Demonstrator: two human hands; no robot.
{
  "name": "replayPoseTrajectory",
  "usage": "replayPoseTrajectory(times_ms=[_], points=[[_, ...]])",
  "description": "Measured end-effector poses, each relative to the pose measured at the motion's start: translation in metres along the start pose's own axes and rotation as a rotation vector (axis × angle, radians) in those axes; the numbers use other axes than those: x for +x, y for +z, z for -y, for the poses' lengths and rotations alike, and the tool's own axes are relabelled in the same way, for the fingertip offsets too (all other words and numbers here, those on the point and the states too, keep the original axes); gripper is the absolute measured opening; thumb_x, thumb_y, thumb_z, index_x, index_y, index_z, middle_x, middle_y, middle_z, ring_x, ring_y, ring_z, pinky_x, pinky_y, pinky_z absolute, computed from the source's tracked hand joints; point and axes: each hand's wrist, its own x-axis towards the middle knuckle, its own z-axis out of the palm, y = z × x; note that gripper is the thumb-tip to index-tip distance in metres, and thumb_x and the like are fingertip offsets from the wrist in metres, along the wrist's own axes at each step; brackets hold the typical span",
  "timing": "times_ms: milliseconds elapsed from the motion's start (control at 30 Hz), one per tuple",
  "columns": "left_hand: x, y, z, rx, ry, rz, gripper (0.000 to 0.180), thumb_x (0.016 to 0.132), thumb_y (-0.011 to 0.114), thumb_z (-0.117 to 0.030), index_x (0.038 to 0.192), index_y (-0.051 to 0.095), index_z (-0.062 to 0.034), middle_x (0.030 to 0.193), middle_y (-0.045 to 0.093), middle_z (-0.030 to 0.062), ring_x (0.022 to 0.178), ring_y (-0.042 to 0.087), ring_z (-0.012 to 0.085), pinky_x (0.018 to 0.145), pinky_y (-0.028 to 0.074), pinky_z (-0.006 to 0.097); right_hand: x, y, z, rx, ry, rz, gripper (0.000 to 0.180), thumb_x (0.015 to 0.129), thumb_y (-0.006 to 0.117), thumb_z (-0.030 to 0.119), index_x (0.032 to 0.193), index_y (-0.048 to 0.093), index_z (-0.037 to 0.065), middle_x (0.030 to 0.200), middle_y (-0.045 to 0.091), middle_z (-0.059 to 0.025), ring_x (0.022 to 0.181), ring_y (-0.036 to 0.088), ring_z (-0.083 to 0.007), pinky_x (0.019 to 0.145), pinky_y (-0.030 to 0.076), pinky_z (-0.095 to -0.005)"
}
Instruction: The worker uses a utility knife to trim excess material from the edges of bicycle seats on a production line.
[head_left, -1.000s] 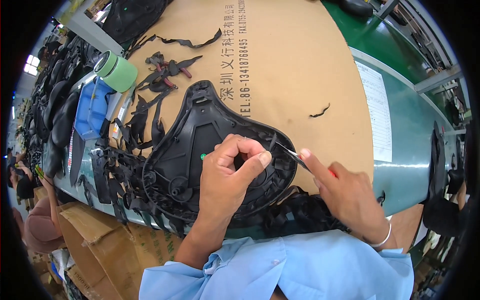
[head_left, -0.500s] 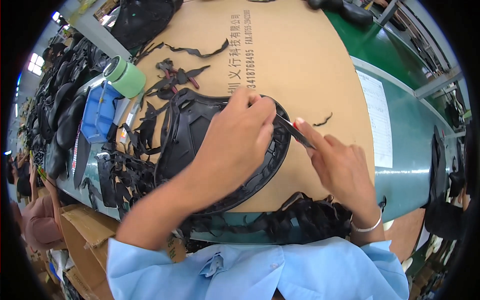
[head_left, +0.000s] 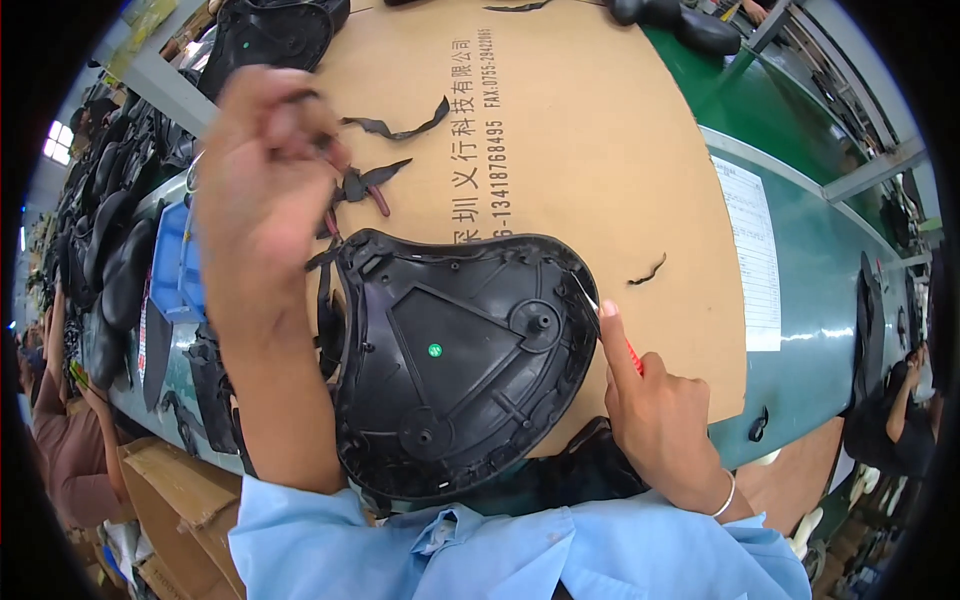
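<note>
A black moulded shell [head_left: 470, 370], shaped like a seat base with ribs, round bosses and a small green sticker, lies hollow side up before me. My right hand [head_left: 655, 405] is closed round a red-handled knife [head_left: 634, 358], forefinger stretched along it. Its blade meets the shell's right rim. My left hand [head_left: 270, 170], smeared by motion, is raised beyond the shell's far left corner. Its fingers look pinched on a dark scrap strip [head_left: 303, 97], mostly hidden. Near it lies a tool with dark red handles [head_left: 379, 201] among black scraps.
A cardboard sheet [head_left: 580, 130] covers the green table [head_left: 800, 390]. Other black scraps [head_left: 410, 125] lie on it. A blue bin [head_left: 178, 265] stands left, a paper sheet [head_left: 745, 260] right. Another black shell [head_left: 270, 45] sits at the far left. A co-worker [head_left: 75, 430] is at the left.
My left hand has left the shell and swung up and to the left. The shell has come nearer and shows more of its inside. My right hand and the knife have shifted slightly nearer.
</note>
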Motion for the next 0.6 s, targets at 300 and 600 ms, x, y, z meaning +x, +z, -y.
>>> replayPoseTrajectory(times_ms=[300, 600], points=[[-0.057, 0.073, 0.092, 1.714, 0.188, 0.217, 0.013, 0.079, 0.062, -0.012, 0.084, 0.068, -0.0014, 0.102, 0.06, 0.0127, 0.099, 0.055, 0.029, 0.082, 0.044, 0.037, 0.016, -0.009, -0.044, 0.649, -0.061, -0.076, 0.063, 0.08, 0.063, 0.008, 0.139, 0.039, 0.01, 0.088, 0.067, -0.015, 0.064, 0.063, -0.0323, 0.062, 0.05, -0.0355], [-0.065, 0.075, 0.129, 1.579, 0.131, 0.104, 0.017, 0.083, 0.06, -0.017, 0.083, 0.069, -0.0026, 0.115, 0.055, 0.014, 0.109, 0.05, 0.0277, 0.086, 0.037, 0.045, 0.072, 0.024, -0.018, 1.07, -0.053, -0.27, 0.061, 0.077, 0.064, 0.001, 0.133, 0.041, 0.005, 0.111, 0.061, -0.0173, 0.085, 0.066, -0.028, 0.075, 0.051, -0.033]])
